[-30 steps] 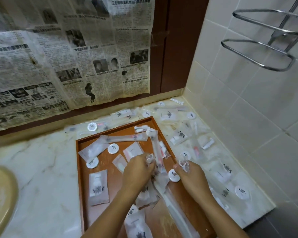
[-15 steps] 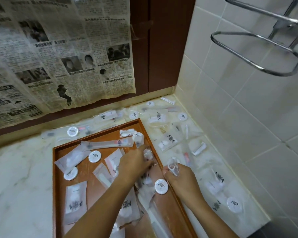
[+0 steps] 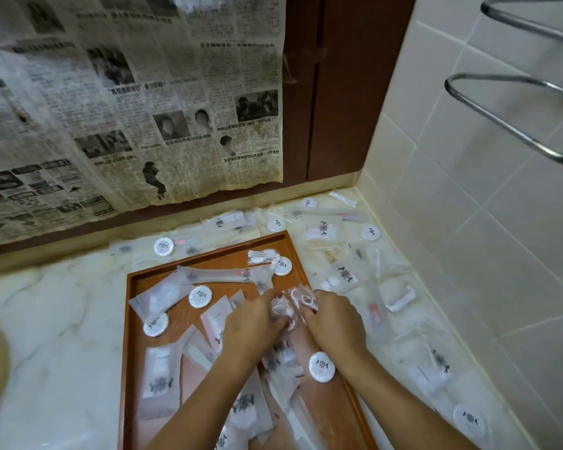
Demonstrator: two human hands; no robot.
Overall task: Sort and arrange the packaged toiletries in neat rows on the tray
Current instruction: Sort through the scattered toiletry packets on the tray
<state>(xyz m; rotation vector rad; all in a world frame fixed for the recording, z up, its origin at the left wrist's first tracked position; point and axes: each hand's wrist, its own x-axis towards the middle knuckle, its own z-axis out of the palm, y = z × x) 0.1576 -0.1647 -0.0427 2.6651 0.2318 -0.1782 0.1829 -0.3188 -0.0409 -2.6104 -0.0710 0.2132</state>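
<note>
Head view — left hand (image 3: 252, 323) and right hand (image 3: 335, 321) both pinching small clear packets (image 3: 281, 308) over tray (image 3: 208, 258).

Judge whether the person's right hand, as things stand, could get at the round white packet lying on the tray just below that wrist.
Probably yes. The round white packet lies uncovered on the tray, right beside the right hand's wrist. But that hand already pinches a small clear packet, so it would likely need to put that down first.

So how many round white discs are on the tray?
4 discs: one far right, two at left, one nearest the camera. Packets may hide more.
</note>
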